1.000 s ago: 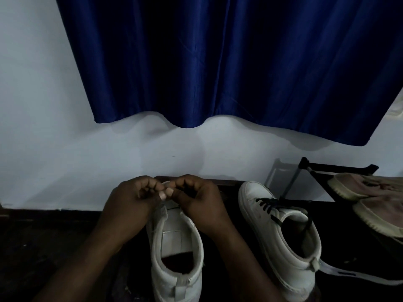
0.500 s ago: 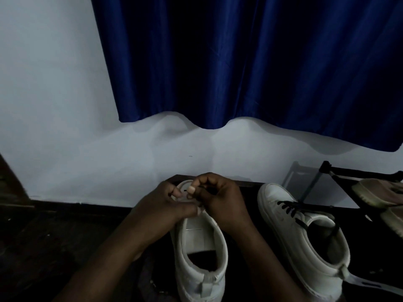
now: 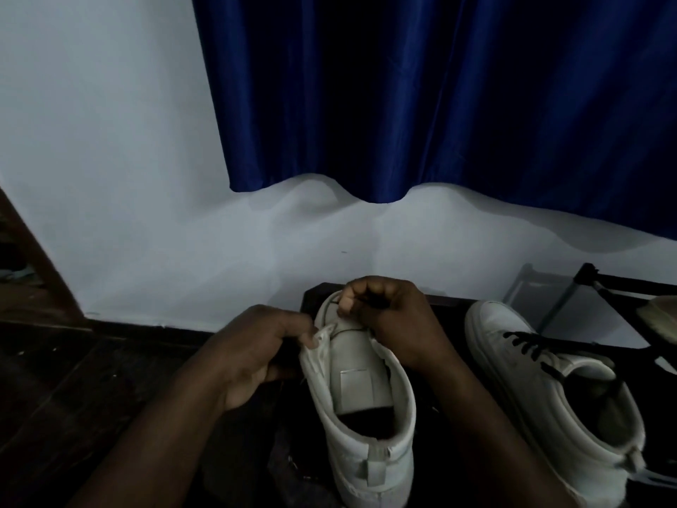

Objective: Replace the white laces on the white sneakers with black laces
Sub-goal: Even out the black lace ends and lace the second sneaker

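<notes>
Between the forearms, the unlaced sneaker [image 3: 370, 427] is standing heel-first; the left hand [image 3: 252, 353] is pinching its eyelet flap, and the right hand [image 3: 395, 320] is curling over the lowest eyelets, seemingly pinching a black lace [image 3: 376, 304]. Dim light is risking a missed or skipped eyelet, or the flap slipping free.

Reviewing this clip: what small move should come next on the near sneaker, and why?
Probably feed the black lace through a toe-end eyelet. The left hand holds the eyelet flap of the near sneaker, the right hand pinches something dark, likely that lace, at its toe end; no lacing shows there yet.
</notes>
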`<state>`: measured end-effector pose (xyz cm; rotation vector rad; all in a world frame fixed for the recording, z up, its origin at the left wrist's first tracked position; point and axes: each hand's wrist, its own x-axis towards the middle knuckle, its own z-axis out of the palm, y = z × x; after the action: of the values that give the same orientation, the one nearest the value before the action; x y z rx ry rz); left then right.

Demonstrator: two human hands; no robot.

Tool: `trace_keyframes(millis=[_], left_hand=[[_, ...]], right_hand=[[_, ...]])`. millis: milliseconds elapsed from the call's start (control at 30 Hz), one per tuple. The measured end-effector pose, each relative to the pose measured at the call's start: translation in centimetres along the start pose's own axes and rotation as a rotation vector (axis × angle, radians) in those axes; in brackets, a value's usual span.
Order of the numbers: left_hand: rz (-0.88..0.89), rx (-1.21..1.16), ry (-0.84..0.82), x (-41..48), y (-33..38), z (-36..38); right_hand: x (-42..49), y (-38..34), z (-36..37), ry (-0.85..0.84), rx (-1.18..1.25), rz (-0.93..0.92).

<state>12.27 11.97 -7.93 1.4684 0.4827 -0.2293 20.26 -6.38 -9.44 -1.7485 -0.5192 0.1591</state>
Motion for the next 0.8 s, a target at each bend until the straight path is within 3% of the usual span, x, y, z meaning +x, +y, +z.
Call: trace_keyframes(millis=[400,800], left_hand=[[0.038,-0.080,-0.025,0.52,-0.39,-0.31],[0.077,-0.046,-0.040,0.37,-0.39,-0.05]], right_hand=[[-0.50,0.34,-0.93,-0.130,-0.118,-0.068],[-0.78,0.75,-0.23,-0.047,-0.193,-0.152]])
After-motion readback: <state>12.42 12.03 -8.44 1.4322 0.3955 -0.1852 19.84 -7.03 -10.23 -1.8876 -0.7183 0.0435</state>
